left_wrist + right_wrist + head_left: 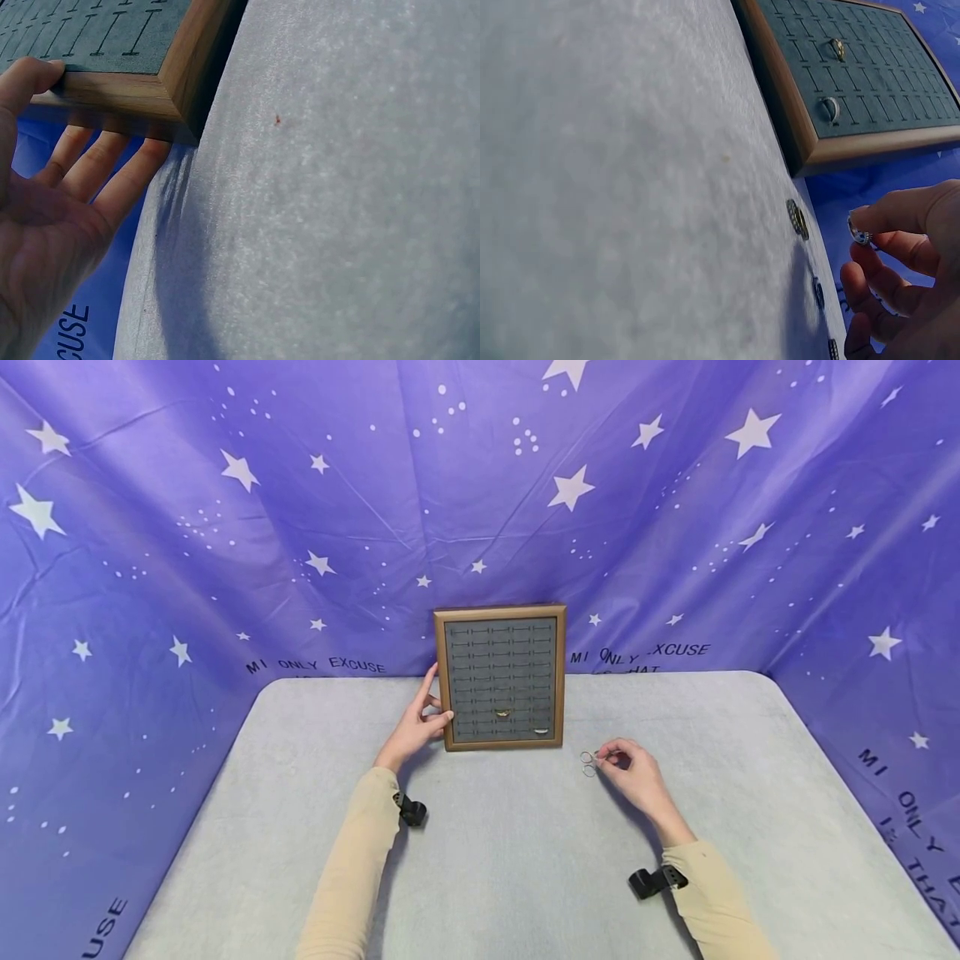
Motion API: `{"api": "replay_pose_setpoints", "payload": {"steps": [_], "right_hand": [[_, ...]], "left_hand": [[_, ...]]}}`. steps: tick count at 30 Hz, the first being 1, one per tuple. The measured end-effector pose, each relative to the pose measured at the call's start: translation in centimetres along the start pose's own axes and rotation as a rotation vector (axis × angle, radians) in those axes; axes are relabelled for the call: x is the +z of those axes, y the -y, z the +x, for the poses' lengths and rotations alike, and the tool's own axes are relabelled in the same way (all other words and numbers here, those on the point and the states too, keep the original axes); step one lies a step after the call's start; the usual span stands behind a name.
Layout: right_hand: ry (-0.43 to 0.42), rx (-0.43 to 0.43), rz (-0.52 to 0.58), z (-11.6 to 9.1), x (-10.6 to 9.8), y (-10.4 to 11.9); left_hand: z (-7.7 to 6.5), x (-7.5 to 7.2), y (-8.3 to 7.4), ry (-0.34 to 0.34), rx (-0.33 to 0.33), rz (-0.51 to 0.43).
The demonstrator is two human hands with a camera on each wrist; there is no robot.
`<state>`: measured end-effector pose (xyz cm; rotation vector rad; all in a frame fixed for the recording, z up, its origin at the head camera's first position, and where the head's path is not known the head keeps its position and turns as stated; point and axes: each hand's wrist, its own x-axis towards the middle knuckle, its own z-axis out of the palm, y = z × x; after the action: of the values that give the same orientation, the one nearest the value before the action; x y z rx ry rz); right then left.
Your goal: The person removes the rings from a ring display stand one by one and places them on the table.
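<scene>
A ring display case (561, 693) with a wooden frame and slotted grey pad stands upright at the back of the table. Its left side is held by my left hand (411, 732), thumb on the front edge and fingers around the side. A gold ring (839, 49) and a silver ring (834, 110) sit in the pad's lower slots. To the right of the case, my right hand (636, 775) pinches a silver ring with a stone (860, 236) between thumb and index finger. Beneath that hand, several other rings (796, 218) lie on the table.
The table (510, 852) has a pale grey cloth surface. A purple curtain with white stars (360, 527) hangs behind it and at both sides, close behind the case.
</scene>
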<state>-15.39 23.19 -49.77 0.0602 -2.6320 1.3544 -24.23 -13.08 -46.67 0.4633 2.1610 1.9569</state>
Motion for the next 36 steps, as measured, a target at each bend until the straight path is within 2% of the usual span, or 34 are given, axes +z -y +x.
{"api": "replay_pose_setpoints", "payload": {"steps": [5,22,36], "right_hand": [[-0.001,-0.023,-0.023,-0.3,-0.5,-0.2],[0.031,-0.014,-0.096,-1.3,-1.5,-1.2],[0.048,0.066,-0.141,-1.6,-2.0,-1.2]], "left_hand": [[0.0,-0.1,0.1,-0.002,0.001,0.000],[0.0,-0.2,0.1,0.002,0.006,0.001],[-0.1,-0.1,0.0,0.000,0.001,0.007]]}}
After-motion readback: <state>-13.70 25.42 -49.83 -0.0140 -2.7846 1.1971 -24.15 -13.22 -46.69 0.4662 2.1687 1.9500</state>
